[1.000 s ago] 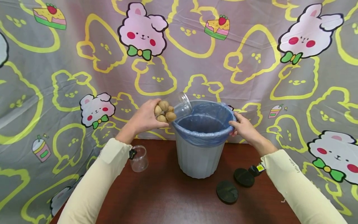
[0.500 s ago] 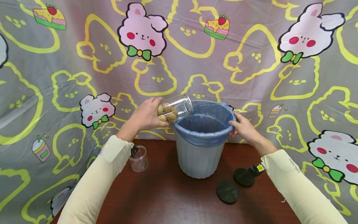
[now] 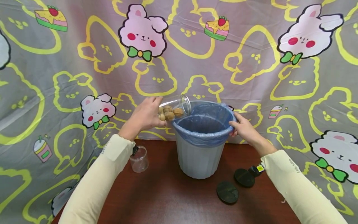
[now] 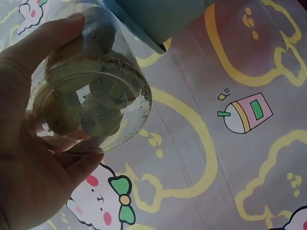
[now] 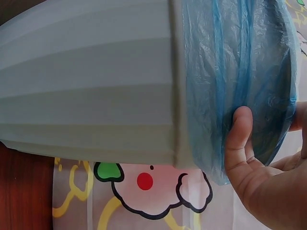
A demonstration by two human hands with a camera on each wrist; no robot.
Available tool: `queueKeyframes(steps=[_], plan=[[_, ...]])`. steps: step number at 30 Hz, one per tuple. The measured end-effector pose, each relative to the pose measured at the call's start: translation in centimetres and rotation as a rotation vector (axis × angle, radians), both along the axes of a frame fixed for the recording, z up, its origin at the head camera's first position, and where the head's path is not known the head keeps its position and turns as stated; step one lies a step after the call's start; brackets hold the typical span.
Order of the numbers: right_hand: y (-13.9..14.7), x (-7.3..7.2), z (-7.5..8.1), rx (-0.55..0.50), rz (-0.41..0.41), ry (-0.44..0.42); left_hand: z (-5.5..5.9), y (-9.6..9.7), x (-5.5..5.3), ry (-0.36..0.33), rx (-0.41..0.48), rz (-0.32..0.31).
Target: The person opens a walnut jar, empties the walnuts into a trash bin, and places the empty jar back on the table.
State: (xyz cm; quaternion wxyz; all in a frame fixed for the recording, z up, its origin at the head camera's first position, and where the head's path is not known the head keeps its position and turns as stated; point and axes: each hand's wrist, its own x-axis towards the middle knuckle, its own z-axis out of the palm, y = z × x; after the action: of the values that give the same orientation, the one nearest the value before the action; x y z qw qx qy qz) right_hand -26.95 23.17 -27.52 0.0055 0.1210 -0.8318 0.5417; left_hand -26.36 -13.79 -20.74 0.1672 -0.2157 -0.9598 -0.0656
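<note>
My left hand (image 3: 144, 115) grips a clear plastic jar (image 3: 174, 101) round its base end. The jar lies tilted on its side, its open mouth at the left rim of a grey trash can (image 3: 199, 160). Several walnuts (image 3: 169, 116) are inside, some close to the mouth. In the left wrist view, the jar's round bottom (image 4: 139, 103) faces the camera, with walnuts showing dimly through it. A blue trash bag (image 3: 204, 138) lines the can and folds over its rim. My right hand (image 3: 245, 129) pinches the bag-covered rim on the right side; the right wrist view shows its thumb (image 5: 240, 129) outside.
A second clear jar (image 3: 139, 161) stands on the brown table (image 3: 167, 199) at the left, below my left wrist. Two dark round lids, a near lid (image 3: 227, 193) and a farther lid (image 3: 244, 178), lie at the right. A patterned curtain (image 3: 179, 68) hangs behind.
The walnuts have slid rightward inside the jar, from its base toward its mouth. The jar's mouth has dipped slightly. My right hand and the trash can have stayed in place.
</note>
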Motion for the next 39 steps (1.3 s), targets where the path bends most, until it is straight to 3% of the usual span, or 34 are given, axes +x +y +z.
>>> queueKeyframes(steps=[7,23,27,35,39], plan=[[-0.01,0.0,0.04,0.003,-0.001,-0.009,0.0,0.14,-0.23,0.138,-0.12,-0.025],[0.13,-0.28,-0.22,0.018,0.002,0.008,-0.43,0.01,-0.62,0.224,-0.165,-0.065],[0.18,-0.25,-0.2,0.019,-0.001,0.006,-0.36,0.14,-0.58,0.207,-0.139,-0.083],[0.22,-0.25,-0.28,0.028,-0.001,-0.011,-0.22,0.33,-0.56,0.066,-0.037,-0.068],[0.19,-0.3,-0.31,0.026,-0.004,-0.006,-0.03,0.49,-0.68,0.135,-0.11,-0.082]])
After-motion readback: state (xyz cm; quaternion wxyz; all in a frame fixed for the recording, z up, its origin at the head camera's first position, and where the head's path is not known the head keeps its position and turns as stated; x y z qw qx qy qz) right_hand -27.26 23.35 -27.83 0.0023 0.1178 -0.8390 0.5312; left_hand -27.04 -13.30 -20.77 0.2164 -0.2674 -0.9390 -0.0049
